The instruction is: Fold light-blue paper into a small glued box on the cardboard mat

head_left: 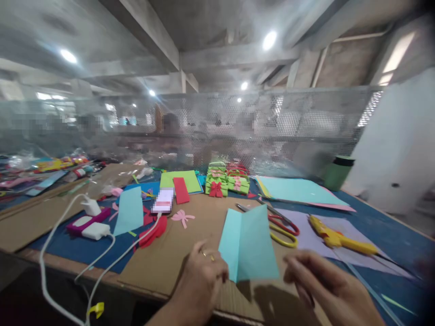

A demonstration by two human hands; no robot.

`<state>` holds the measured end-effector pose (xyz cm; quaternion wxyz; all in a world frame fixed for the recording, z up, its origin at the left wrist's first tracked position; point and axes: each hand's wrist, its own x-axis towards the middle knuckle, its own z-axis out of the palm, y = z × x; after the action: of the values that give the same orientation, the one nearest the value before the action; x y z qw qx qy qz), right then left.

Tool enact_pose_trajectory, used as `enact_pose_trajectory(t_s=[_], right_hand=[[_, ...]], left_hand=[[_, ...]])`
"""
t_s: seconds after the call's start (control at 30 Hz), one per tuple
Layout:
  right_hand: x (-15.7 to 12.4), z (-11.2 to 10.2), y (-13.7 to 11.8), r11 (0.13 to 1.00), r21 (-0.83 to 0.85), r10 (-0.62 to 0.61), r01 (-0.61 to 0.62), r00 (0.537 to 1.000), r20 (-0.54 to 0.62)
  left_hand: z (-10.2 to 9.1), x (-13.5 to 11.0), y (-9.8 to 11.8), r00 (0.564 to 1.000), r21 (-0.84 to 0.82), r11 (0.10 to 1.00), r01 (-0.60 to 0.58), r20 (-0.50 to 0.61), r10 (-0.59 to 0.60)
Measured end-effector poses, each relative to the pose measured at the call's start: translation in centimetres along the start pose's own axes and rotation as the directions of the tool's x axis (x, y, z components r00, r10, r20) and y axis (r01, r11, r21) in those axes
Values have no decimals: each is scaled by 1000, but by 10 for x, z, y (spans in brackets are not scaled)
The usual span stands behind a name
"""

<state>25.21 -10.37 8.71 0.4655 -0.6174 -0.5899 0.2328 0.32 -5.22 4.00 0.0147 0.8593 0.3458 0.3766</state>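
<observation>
A light blue folded paper (256, 249) stands partly opened on the brown cardboard, its crease upright between two panels. My left hand (204, 276), with a ring on one finger, is curled closed at the paper's lower left edge, its fingertips against it. To the right of the sheet, my right hand (326, 280) is held with bent fingers, a gap between fingers and thumb, and nothing visible in it. Scissors with red and yellow handles (287, 240) lie behind the paper, partly hidden by it. On a lilac sheet (295, 217) rests a yellow glue gun (340, 240).
Small green bags with bows (217, 181) stand at the back. A stack of coloured sheets (299, 188) and a green bottle (338, 172) are at the right. Leftward lie a phone (163, 200), a purple power bank (88, 222), white cables (112, 262) and a pink bow cutout (182, 218).
</observation>
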Motion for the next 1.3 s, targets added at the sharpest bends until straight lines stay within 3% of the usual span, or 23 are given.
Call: enact_pose_trajectory(t_s=[0.07, 0.13, 0.23, 0.33, 0.5, 0.67, 0.77, 0.9, 1.03, 1.2, 1.3], right_hand=[[13, -20, 3, 988, -113, -124, 108, 982, -146], [26, -30, 10, 947, -254, -250, 198, 949, -192], [42, -29, 24, 907, -322, -318, 273, 943, -96], [51, -16, 28, 888, -344, -317, 306, 948, 25], [43, 5, 9, 847, -347, -374, 403, 915, 151], [22, 11, -10, 917, -167, -320, 362, 918, 235], [14, 13, -15, 920, -97, -334, 379, 890, 310], [9, 9, -21, 861, -65, -460, 504, 827, 322], [13, -12, -17, 784, -214, -509, 582, 801, 315], [25, -23, 9, 860, -234, -360, 453, 865, 351], [36, -9, 24, 888, -168, -329, 427, 848, 415]], left_hand=[[-15, -3, 4, 999, -40, 998, 39, 28, -38], [-24, -4, 10, 999, -25, 1000, 15, 50, -13], [-21, 0, 27, 994, 47, 995, -87, 72, 84], [-3, 9, 47, 985, 130, 977, -168, 65, 161], [16, 23, 58, 993, 250, 962, -107, 80, 89], [15, 9, 44, 993, 200, 972, -120, 36, 115], [14, -1, 35, 994, 202, 973, -110, -4, 113], [4, -10, 17, 993, 170, 981, -91, -56, 102], [-11, -15, -12, 996, 71, 996, -48, -66, 52], [-18, -13, -39, 999, -104, 994, 19, 36, -16], [-24, -11, -42, 972, -227, 951, 209, 157, -176]])
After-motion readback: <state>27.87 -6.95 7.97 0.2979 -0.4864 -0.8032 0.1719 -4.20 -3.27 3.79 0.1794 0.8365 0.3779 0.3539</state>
